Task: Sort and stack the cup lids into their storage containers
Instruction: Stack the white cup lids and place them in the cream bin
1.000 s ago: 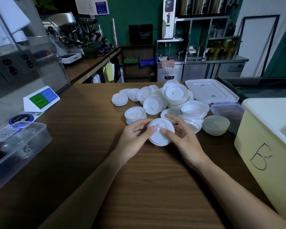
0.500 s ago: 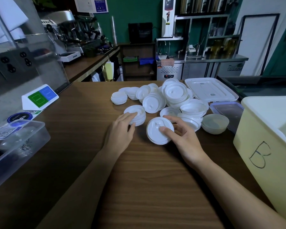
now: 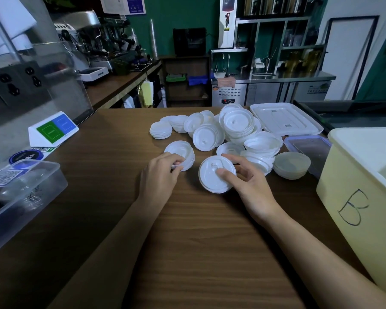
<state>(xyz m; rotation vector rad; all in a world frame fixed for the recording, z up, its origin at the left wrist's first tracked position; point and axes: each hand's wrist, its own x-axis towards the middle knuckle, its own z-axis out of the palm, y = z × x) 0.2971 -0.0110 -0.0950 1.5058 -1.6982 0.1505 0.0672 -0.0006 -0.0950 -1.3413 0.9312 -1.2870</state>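
Here the right hand [image 3: 250, 186] grips a short stack of white lids [image 3: 211, 178], thumb pressed on the top face and fingers curled round the far rim. The stack tilts toward the camera, and whether its lower edge touches the wooden surface [image 3: 198, 241] cannot be told. Just to the left, the left hand [image 3: 158, 177] curls its fingers over the near edge of a low stack of lids [image 3: 183, 149] lying flat on the surface, its fingertips pinching the rim. The two stacks are near each other but apart.

Behind both hands is a loose heap of lids [image 3: 232, 128], some nested in short stacks, some tipped on edge. A separate small stack [image 3: 161, 130] sits at the heap's left end. To the right of the heap lie cloudy bowl-shaped lids [image 3: 291, 165], a small clear box [image 3: 308, 148] and, further back, a flat white tray lid [image 3: 283, 119].

A yellowish bin [image 3: 354, 186] marked with a handwritten B stands at the right edge. A clear tub [image 3: 20, 197] sits at the left edge, well apart from the lids, with a green and blue sign [image 3: 52, 129] behind it
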